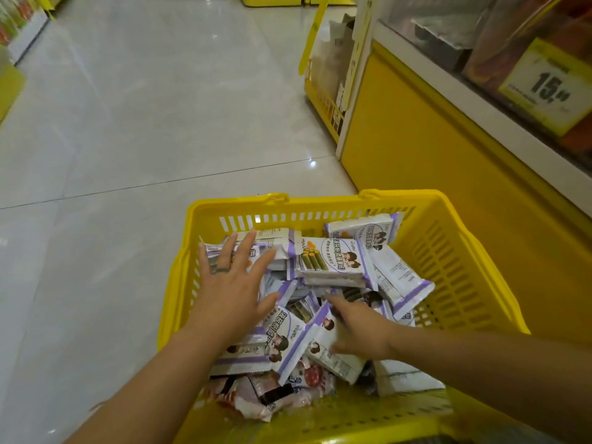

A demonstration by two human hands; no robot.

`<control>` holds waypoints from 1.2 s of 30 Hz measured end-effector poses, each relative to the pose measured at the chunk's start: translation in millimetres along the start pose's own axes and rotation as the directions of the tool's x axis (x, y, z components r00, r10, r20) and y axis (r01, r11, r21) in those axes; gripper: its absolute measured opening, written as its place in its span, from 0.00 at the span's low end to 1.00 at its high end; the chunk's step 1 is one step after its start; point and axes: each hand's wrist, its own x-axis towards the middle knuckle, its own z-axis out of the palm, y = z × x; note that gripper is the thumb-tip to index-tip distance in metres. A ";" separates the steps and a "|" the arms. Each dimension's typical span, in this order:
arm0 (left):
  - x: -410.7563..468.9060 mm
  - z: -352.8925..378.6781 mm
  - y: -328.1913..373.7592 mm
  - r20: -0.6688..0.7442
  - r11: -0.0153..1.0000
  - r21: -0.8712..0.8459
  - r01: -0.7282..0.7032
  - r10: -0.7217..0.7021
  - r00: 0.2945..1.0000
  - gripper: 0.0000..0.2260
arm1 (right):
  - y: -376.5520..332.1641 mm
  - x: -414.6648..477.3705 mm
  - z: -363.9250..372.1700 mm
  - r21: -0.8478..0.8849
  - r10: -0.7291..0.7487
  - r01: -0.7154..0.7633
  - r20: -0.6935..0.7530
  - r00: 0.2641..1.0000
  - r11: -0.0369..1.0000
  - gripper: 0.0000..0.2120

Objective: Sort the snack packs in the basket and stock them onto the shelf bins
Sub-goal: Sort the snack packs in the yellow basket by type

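A yellow plastic basket (455, 251) sits on the floor in front of me, holding several white-and-purple snack packs (336, 261) and some pink-and-red packs (282, 395) at the near side. My left hand (230, 290) lies flat with spread fingers on the packs at the basket's left. My right hand (362, 331) reaches into the middle of the pile, fingers extended and touching the purple packs; its fingertips are partly buried among them.
A yellow shelf unit (416, 139) with a clear-fronted bin and a yellow price tag (544, 88) stands at the right. A second yellow basket (320, 91) stands beyond it. Grey tiled floor (144, 123) stretches to the left and ahead.
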 end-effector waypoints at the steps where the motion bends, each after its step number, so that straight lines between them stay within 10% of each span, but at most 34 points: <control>1: 0.0 0.1 -0.6 -0.011 1.000 -0.005 0.007 -0.007 1.000 0.32 | -0.9 1.4 2.0 -0.009 -0.009 0.009 -0.006 1.000 1.000 0.43; 7: 2.7 -5.6 -5.8 -0.033 0.997 -0.063 0.040 -0.042 0.999 0.32 | -2.3 -24.4 -22.0 -0.157 -0.151 0.149 -0.005 0.988 0.976 0.21; 12: 1.8 -24.8 -7.2 -0.187 0.947 -0.321 0.027 -0.091 0.978 0.24 | -26.6 -44.1 -86.1 0.422 -0.101 0.206 -0.259 0.961 0.883 0.13; 19: 9.5 -71.7 -26.2 -0.495 0.736 -0.662 -0.140 -0.289 0.819 0.15 | -101.8 -14.9 -90.0 0.620 -0.253 0.257 -0.096 0.963 0.742 0.17; 24: 5.8 -70.7 -27.3 -0.293 0.776 -0.601 -0.191 0.008 0.956 0.26 | -99.2 -6.7 -66.7 0.657 -0.262 0.224 -0.043 0.964 0.720 0.26; 28: -3.5 -36.2 -13.3 0.076 0.959 -0.200 -0.202 0.221 0.972 0.42 | -55.5 -26.0 -68.7 0.544 -0.190 0.191 -0.059 0.980 0.817 0.10; 33: 4.1 -28.5 -12.1 0.105 0.975 -0.113 -0.192 0.204 0.973 0.42 | 8.0 -37.0 -67.4 -0.152 0.002 -0.023 -0.139 0.990 0.988 0.02; 36: 8.1 -31.5 -5.6 0.128 0.977 -0.053 -0.205 0.210 0.969 0.43 | 35.2 -34.1 -68.1 -0.183 0.097 -0.185 -0.405 0.909 0.966 0.09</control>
